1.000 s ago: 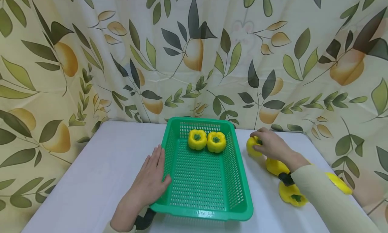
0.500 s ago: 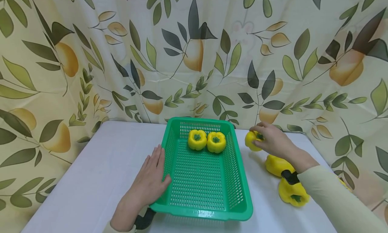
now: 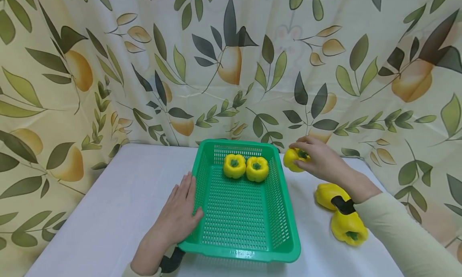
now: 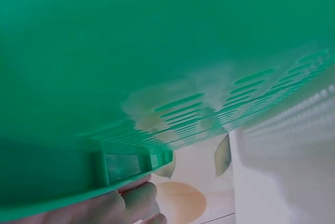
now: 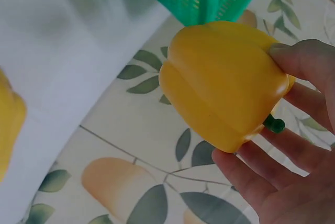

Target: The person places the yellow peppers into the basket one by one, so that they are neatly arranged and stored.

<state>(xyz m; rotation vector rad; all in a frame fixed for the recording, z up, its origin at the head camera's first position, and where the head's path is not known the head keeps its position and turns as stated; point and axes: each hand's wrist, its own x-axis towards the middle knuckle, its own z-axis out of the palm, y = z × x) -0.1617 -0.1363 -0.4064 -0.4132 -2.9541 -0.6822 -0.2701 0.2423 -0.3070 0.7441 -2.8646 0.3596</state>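
Observation:
My right hand [image 3: 323, 158] pinches a yellow bell pepper [image 3: 294, 160] between thumb and fingers, beside the far right corner of a green perforated basket [image 3: 286, 213]. In the right wrist view the held pepper [image 5: 225, 82] shows its green stem turned toward the palm. My left hand [image 3: 177, 213] lies with straight fingers along the basket's left rim. In the left wrist view its fingers [image 4: 138, 200] touch the underside of that rim. Two yellow bell peppers, a left one [image 3: 234, 166] and a right one [image 3: 257, 168], sit side by side at the basket's far end.
Two more yellow bell peppers, a farther one [image 3: 329, 195] and a nearer one [image 3: 349, 229], lie on the white table [image 3: 108, 213] right of the basket, partly behind the right wrist strap. A curtain [image 3: 267, 68] printed with leaves and fruit hangs behind the table.
My right hand has lifted the bell pepper and carried it left toward the basket's far right corner. The left hand and basket have stayed in place.

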